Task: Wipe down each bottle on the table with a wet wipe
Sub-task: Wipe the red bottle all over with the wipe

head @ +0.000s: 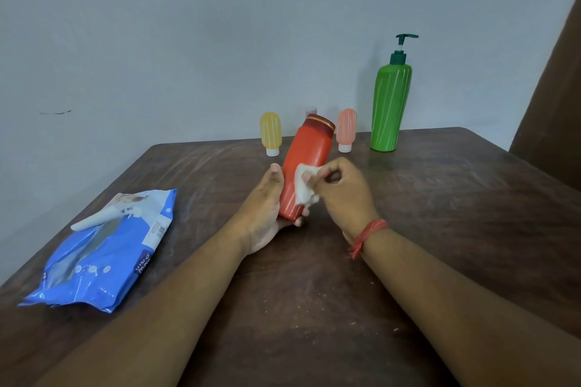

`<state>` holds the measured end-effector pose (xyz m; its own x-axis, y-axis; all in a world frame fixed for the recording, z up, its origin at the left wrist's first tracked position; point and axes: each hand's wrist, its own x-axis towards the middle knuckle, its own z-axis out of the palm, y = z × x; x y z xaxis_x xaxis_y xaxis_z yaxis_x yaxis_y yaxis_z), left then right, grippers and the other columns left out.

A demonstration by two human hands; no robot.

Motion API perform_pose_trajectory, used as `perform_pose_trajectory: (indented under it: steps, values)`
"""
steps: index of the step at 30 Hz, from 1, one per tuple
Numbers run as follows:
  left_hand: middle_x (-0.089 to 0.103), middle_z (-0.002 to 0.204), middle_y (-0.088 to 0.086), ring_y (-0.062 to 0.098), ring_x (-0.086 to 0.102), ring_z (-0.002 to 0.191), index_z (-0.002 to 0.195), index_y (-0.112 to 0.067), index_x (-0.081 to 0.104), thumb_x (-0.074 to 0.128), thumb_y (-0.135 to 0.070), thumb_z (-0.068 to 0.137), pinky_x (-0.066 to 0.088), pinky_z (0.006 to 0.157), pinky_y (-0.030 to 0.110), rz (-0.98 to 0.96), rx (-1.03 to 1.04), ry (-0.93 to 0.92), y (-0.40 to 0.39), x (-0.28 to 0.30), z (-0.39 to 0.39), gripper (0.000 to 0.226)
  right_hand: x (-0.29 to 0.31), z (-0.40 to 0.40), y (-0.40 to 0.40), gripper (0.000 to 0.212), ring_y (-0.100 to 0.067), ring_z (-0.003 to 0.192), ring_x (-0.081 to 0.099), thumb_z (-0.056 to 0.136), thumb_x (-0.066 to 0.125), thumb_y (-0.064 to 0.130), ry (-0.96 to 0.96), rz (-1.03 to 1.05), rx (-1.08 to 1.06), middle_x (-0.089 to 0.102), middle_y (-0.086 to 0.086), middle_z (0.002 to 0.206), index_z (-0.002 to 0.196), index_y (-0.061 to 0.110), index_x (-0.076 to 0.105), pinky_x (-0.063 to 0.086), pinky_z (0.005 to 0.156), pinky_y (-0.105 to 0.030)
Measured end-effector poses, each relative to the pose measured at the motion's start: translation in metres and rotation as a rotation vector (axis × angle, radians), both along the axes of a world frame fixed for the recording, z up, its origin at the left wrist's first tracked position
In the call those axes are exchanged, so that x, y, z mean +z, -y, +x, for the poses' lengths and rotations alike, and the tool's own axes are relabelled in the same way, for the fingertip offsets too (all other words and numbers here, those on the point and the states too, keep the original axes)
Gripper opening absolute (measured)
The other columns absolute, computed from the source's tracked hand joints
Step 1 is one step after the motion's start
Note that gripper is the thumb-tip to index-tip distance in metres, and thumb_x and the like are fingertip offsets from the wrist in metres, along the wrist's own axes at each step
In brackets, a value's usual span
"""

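Observation:
An orange-red bottle (pixel 306 163) with a dark red, gold-banded cap is tilted above the table centre. My left hand (pixel 267 204) grips its lower body from the left and underneath. My right hand (pixel 342 192) pinches a crumpled white wet wipe (pixel 304 186) against the bottle's right side. Along the back edge stand a small yellow bottle (pixel 270 132), a small pink bottle (pixel 346 129) and a tall green pump bottle (pixel 390 104). A pale cap (pixel 310 110) of something shows just behind the orange bottle; the rest of it is hidden.
A blue wet wipe pack (pixel 103 258) lies open on the left of the dark brown wooden table (pixel 440 214), its flap lifted. A grey wall rises right behind the table. A brown surface (pixel 556 97) stands at the far right.

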<state>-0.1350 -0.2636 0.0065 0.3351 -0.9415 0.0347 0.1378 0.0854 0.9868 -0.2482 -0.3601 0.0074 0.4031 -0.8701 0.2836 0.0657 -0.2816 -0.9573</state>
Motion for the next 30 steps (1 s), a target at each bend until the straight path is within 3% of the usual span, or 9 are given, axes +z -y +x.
perform_pose_trajectory:
  steps: [3,7,11,15,19,24,28,30]
  values:
    - [0.065,0.106,0.015,0.023,0.065,0.076,0.143,-0.023,0.041,0.032,-0.062,0.097,0.054,0.067,0.036,0.020,-0.011,0.044,0.000,0.000,-0.002,0.062,0.010,-0.003,0.010,0.018,-0.003,0.069,0.053,0.088,0.075,0.019,0.096,0.007,-0.137,0.056,0.004,0.079,0.088,0.012,0.058,0.046,0.066,-0.018]
    - [0.068,0.109,0.018,0.023,0.066,0.077,0.144,-0.019,0.042,0.034,-0.064,0.094,0.051,0.062,0.035,-0.004,0.014,-0.013,0.001,-0.002,0.003,0.067,-0.007,-0.002,-0.004,0.020,-0.007,0.066,0.056,0.087,0.076,0.019,-0.079,-0.080,0.098,0.059,-0.001,0.075,0.084,0.009,0.059,0.050,0.064,-0.024]
    - [0.066,0.106,0.016,0.023,0.066,0.076,0.142,-0.022,0.041,0.033,-0.064,0.094,0.054,0.067,0.036,0.033,-0.007,0.020,0.002,-0.001,0.001,0.064,0.007,0.000,0.011,0.019,-0.008,0.071,0.054,0.088,0.075,0.022,0.051,-0.024,-0.085,0.058,0.001,0.078,0.084,0.012,0.059,0.047,0.068,-0.024]
    - [0.069,0.107,0.017,0.021,0.067,0.074,0.142,-0.017,0.045,0.028,-0.060,0.100,0.051,0.060,0.033,0.003,0.009,-0.035,0.003,-0.003,0.005,0.063,-0.009,-0.003,0.001,0.022,-0.012,0.068,0.058,0.087,0.077,0.021,-0.077,-0.077,0.163,0.062,-0.004,0.075,0.082,0.010,0.058,0.049,0.063,-0.024]
    - [0.066,0.108,0.017,0.023,0.065,0.076,0.141,-0.022,0.044,0.033,-0.064,0.095,0.053,0.065,0.035,0.005,-0.027,-0.007,0.006,-0.006,0.006,0.063,0.001,-0.001,0.016,0.019,-0.011,0.072,0.056,0.089,0.074,0.022,0.058,-0.025,-0.039,0.059,-0.002,0.079,0.083,0.013,0.058,0.049,0.068,-0.027]
    - [0.070,0.111,0.017,0.025,0.069,0.081,0.143,-0.017,0.047,0.026,-0.061,0.101,0.052,0.058,0.031,-0.026,-0.006,-0.071,0.008,-0.009,0.013,0.064,-0.015,-0.003,0.006,0.023,-0.031,0.074,0.065,0.082,0.080,0.025,-0.069,-0.037,0.261,0.064,-0.010,0.077,0.076,0.019,0.058,0.056,0.072,-0.045]
    - [0.064,0.108,0.018,0.023,0.064,0.074,0.142,-0.020,0.044,0.031,-0.062,0.097,0.053,0.062,0.034,0.023,-0.038,0.035,0.009,-0.006,0.007,0.063,0.004,-0.004,0.021,0.020,-0.016,0.073,0.060,0.087,0.076,0.018,0.114,-0.001,-0.029,0.062,-0.007,0.079,0.081,0.010,0.059,0.055,0.076,-0.038]
    - [0.064,0.108,0.018,0.024,0.064,0.074,0.141,-0.021,0.043,0.032,-0.063,0.095,0.053,0.062,0.034,0.043,-0.015,0.050,0.005,-0.006,0.008,0.063,0.000,-0.007,0.021,0.021,-0.017,0.072,0.059,0.088,0.076,0.020,0.149,0.024,-0.036,0.061,-0.006,0.077,0.079,0.013,0.057,0.055,0.075,-0.040]
